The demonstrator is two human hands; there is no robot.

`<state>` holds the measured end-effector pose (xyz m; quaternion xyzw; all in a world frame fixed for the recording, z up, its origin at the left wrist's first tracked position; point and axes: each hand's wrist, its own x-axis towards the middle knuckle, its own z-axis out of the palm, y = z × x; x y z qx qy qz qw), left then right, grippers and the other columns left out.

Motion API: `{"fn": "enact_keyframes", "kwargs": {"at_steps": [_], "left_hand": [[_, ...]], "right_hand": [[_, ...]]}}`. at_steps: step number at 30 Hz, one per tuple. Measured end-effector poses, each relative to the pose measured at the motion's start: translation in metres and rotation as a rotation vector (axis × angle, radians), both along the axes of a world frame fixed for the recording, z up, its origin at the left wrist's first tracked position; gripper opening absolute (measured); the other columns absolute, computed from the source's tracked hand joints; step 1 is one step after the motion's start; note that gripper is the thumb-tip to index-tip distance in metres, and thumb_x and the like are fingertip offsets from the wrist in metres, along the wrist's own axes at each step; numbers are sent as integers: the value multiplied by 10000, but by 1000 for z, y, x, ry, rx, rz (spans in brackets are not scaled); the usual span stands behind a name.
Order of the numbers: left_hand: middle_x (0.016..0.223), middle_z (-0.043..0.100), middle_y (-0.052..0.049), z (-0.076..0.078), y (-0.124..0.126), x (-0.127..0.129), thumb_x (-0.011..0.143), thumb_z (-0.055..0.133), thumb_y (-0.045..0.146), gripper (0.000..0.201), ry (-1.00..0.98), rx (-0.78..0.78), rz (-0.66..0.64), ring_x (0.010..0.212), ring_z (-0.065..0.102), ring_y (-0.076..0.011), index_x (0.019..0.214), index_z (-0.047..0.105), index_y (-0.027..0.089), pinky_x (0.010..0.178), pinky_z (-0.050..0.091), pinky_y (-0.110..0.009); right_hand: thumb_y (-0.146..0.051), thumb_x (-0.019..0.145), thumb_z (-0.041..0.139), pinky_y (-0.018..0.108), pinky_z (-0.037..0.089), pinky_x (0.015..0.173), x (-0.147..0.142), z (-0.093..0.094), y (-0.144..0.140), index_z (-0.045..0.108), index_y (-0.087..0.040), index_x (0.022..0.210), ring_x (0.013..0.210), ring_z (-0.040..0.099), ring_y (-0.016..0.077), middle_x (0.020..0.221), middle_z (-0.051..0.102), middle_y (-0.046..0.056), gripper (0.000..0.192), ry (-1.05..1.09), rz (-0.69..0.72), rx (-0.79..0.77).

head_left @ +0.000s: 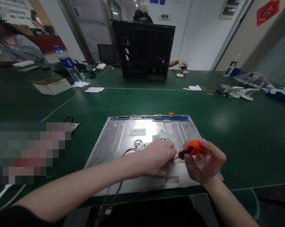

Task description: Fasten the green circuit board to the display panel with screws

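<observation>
A: Lower centre of the frame. Silver metal panel (123, 138) lies flat on the green table (246, 132), near edge overhanging toward the wearer. Blue circuit strip (150, 118) runs along its far edge.

B: Hands?

A: Right hand (205, 162) is closed round an orange-handled screwdriver (190, 148), handle in the fingers, black shaft slanting down and left toward the panel. The tip is hidden behind the left hand, so I cannot tell whether it is seated in a screw. Left hand (157, 157) is curled, fingertips pinched down on the panel surface just beside the shaft; what it pinches is hidden, possibly a wire or a small fastener.

B: Anything near the contact point?

A: Small white board (142, 145) just left of the left hand, and a thin black cable (128, 152) curving from it under the wrist and off the near edge.

B: Advice for the step?

A: My judgement: keep the shaft upright over the fastener, not slanted, so the tip does not slip. Left fingers should steady the part from the side, clear of the tip. Mind the cable and the white board; a slipped blade would score them. The panel overhangs, so press lightly.

B: Surroundings?

A: Black monitor back (143, 50) upper centre, another person's hand (180, 63) beside it. Water bottle (68, 64) and cardboard box (52, 85) upper left.
</observation>
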<state>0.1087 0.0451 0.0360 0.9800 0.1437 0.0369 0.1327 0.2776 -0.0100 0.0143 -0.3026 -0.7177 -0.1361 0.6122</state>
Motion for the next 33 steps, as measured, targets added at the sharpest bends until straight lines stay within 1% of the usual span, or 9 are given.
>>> {"fn": "enact_keyframes", "kwargs": {"at_steps": [4, 7, 10, 15, 18, 23, 27, 30, 33], "left_hand": [[827, 627, -97, 5, -1, 1, 767, 577, 139, 31, 35, 14, -5, 749, 592, -223, 749, 571, 164, 668, 488, -343], [838, 629, -99, 6, -2, 1, 788, 571, 153, 14, 65, 21, -12, 753, 595, -231, 784, 582, 161, 660, 490, -348], [855, 637, -101, 5, -1, 0, 793, 577, 159, 58, 54, 11, 1, 761, 600, -232, 845, 602, 146, 674, 501, -350], [892, 654, -106, 3, -1, 0, 773, 596, 155, 151, 40, -18, 19, 779, 612, -229, 920, 618, 127, 699, 515, -347], [919, 659, -114, 3, -2, 0, 771, 593, 157, 159, 51, -22, 16, 816, 626, -243, 924, 621, 125, 728, 523, -354], [885, 651, -107, 3, -1, 1, 767, 583, 148, 120, 27, -9, 10, 793, 618, -239, 883, 613, 131, 703, 514, -352], [805, 620, -83, 3, -1, 0, 754, 593, 152, 42, -7, 25, -2, 694, 569, -211, 796, 591, 149, 625, 476, -345], [776, 605, -75, 4, -1, 0, 757, 591, 145, 17, -3, 37, 0, 661, 547, -200, 761, 578, 155, 602, 460, -342], [785, 610, -78, 3, -2, 0, 759, 595, 141, 27, 2, 38, 1, 680, 559, -205, 785, 589, 146, 616, 469, -341]], "right_hand": [[-153, 873, 641, 217, 491, 440, -2, 7, 2, 375, -205, 1447, 549, 546, 103, 798, 535, -29, 635, -29, 2, 12], [-180, 848, 683, 217, 477, 421, -2, 2, 1, 395, -206, 1428, 549, 555, 101, 856, 564, -3, 649, -17, -22, 5], [-234, 860, 679, 236, 514, 442, 0, -6, 0, 407, -230, 1442, 587, 594, 115, 964, 596, 38, 643, 11, -73, 24], [-228, 916, 570, 268, 577, 492, 3, -8, -3, 370, -230, 1478, 687, 657, 158, 996, 631, 73, 597, -1, 31, -57], [-192, 911, 546, 302, 599, 528, 4, -8, -5, 367, -221, 1484, 740, 681, 185, 1006, 634, 88, 601, 7, 49, -88], [-177, 886, 573, 291, 584, 512, 3, -8, -4, 389, -206, 1467, 676, 658, 161, 982, 625, 74, 610, 24, 21, -51], [-186, 876, 614, 260, 547, 475, 0, 1, -1, 404, -220, 1426, 601, 607, 134, 889, 611, 24, 590, 7, -8, -10], [-180, 873, 628, 238, 527, 463, -1, 7, 1, 402, -211, 1408, 575, 577, 119, 836, 579, -9, 582, -16, -15, 10], [-195, 862, 650, 227, 512, 446, -2, 5, 1, 404, -202, 1421, 578, 579, 111, 887, 575, 6, 610, -20, -38, 41]]}}
